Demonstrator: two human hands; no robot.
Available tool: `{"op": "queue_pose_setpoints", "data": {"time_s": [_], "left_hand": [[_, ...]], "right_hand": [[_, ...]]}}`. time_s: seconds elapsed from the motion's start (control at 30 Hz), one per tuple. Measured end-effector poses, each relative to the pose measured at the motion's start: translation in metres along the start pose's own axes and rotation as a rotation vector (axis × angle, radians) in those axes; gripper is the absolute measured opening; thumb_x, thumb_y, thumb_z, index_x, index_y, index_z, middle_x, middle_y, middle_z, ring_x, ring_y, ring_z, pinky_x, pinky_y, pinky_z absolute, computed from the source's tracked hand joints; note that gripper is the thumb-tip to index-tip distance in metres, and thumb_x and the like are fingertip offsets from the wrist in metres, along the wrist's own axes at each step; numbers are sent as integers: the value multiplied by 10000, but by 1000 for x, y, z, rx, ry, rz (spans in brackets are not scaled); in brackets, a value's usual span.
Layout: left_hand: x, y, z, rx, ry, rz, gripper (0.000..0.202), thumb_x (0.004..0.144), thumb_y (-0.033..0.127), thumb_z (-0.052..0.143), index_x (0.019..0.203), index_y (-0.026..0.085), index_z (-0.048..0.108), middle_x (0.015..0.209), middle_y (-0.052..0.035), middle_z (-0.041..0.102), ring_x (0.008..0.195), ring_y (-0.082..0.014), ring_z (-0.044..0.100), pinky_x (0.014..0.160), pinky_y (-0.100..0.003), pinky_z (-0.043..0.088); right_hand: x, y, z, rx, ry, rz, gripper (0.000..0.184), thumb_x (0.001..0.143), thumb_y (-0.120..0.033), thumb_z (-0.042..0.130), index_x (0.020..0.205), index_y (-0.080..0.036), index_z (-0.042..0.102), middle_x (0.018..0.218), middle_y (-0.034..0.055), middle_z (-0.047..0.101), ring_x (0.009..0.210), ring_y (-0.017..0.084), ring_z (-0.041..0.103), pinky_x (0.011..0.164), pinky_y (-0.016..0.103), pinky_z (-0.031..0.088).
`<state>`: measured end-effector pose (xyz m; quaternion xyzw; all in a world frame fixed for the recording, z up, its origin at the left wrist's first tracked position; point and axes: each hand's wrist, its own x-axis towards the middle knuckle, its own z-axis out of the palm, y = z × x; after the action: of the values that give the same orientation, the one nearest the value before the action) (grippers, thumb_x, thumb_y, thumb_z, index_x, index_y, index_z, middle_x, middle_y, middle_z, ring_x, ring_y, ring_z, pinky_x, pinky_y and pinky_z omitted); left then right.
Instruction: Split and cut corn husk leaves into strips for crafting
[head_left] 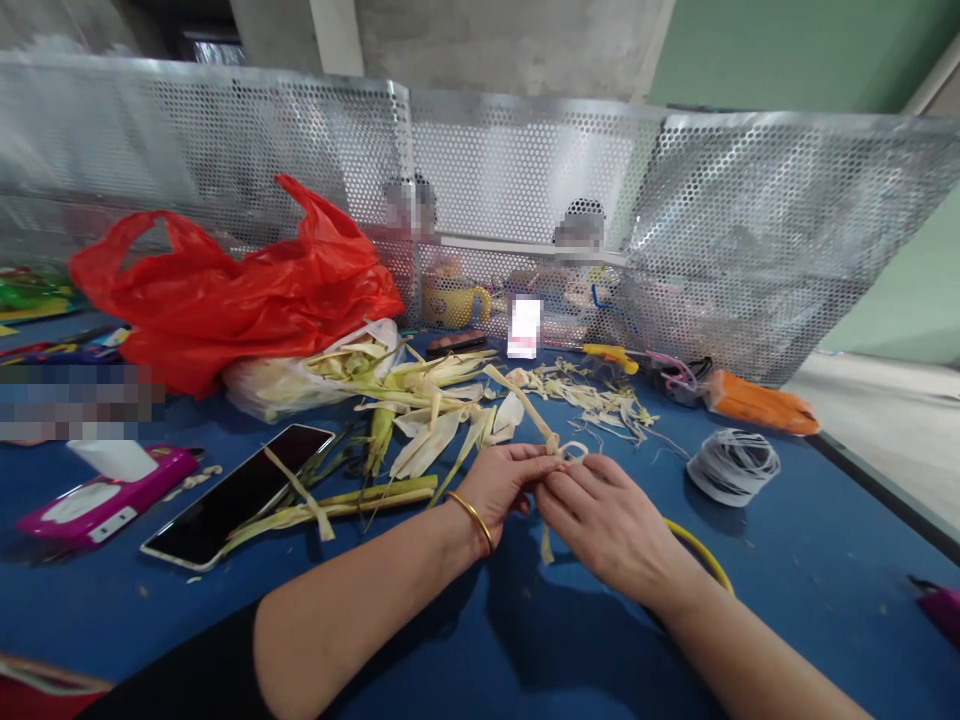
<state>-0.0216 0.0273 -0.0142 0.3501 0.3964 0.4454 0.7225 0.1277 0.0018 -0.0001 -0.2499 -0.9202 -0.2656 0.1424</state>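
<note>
My left hand and my right hand meet over the blue table, both pinched on a pale leaf strip that is knotted into a small loop between the fingertips. One end of the strip rises up and away to the left; a short end hangs down under my hands. A gold bangle is on my left wrist. A yellow ring lies under my right wrist.
A heap of pale and green leaf strips lies behind my hands, scraps to its right. A red plastic bag, a phone, a pink wipes pack, a white cord coil and an orange tool lie around. Perforated metal screens close the back.
</note>
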Motion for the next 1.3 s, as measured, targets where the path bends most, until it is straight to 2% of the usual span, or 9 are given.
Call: {"op": "queue_pose_setpoints", "data": {"time_s": [0.17, 0.37, 0.5, 0.67, 0.97, 1.07, 1.17, 1.23, 1.3], "left_hand": [[-2, 0, 3, -42, -5, -6, 381, 486, 318, 865, 738, 88, 695, 628, -6, 615, 468, -28, 462, 395, -148, 257], [-2, -2, 3, -26, 14, 18, 338, 531, 330, 844, 733, 101, 699, 740, -66, 693, 553, -85, 563, 385, -165, 283], [-1, 0, 2, 21, 27, 23, 260, 603, 322, 811, 685, 109, 687, 727, -63, 693, 503, -72, 543, 328, -153, 241], [-4, 5, 4, 17, 42, 36, 171, 679, 245, 762, 683, 100, 672, 753, -82, 704, 507, -72, 568, 310, -136, 236], [0, 4, 1, -21, 57, 11, 173, 695, 226, 760, 769, 98, 669, 787, -96, 715, 531, -81, 603, 312, -127, 216], [2, 6, 0, -61, 44, 5, 142, 732, 224, 718, 767, 97, 663, 779, -94, 708, 555, -93, 623, 324, -129, 243], [1, 10, 0, -62, 25, -4, 162, 772, 256, 666, 778, 94, 668, 769, -97, 700, 570, -106, 641, 329, -129, 255], [0, 12, 0, -54, 27, -21, 182, 773, 281, 660, 806, 102, 673, 778, -95, 700, 610, -122, 665, 334, -125, 255], [-1, 12, 0, -26, 41, -16, 200, 735, 297, 702, 812, 114, 673, 791, -83, 700, 619, -121, 666, 336, -122, 245]], "right_hand": [[-1, -2, -4, 89, 111, -18, 277, 959, -139, 368, 836, -151, 616, 776, 64, 610, 765, 189, 550, 775, 361, 388], [1, -9, -12, 135, 239, -65, 227, 938, -107, 412, 974, -121, 635, 751, 69, 656, 778, 195, 604, 851, 380, 419], [1, -12, -13, 166, 228, -89, 233, 940, -127, 410, 957, -130, 642, 725, 55, 648, 717, 178, 587, 762, 348, 439], [3, -15, -14, 206, 232, -119, 220, 910, -119, 438, 923, -104, 657, 727, 56, 642, 700, 177, 566, 800, 358, 432], [2, -15, -12, 239, 214, -128, 201, 927, -138, 448, 989, -120, 639, 744, 52, 659, 714, 175, 589, 763, 342, 430], [0, -9, -10, 272, 319, 48, 171, 931, -163, 477, 1041, -149, 606, 827, 58, 693, 790, 176, 613, 787, 333, 421], [-2, 1, -7, 270, 380, 438, 124, 930, -262, 522, 983, -176, 593, 847, 63, 689, 801, 191, 607, 740, 326, 396], [-2, 6, -4, 298, 284, 620, 172, 934, -339, 513, 915, -187, 591, 815, 55, 679, 784, 200, 602, 728, 322, 381], [-2, 10, 0, 364, 141, 683, 229, 937, -388, 498, 835, -203, 586, 741, 24, 664, 722, 187, 592, 712, 305, 371]]}}
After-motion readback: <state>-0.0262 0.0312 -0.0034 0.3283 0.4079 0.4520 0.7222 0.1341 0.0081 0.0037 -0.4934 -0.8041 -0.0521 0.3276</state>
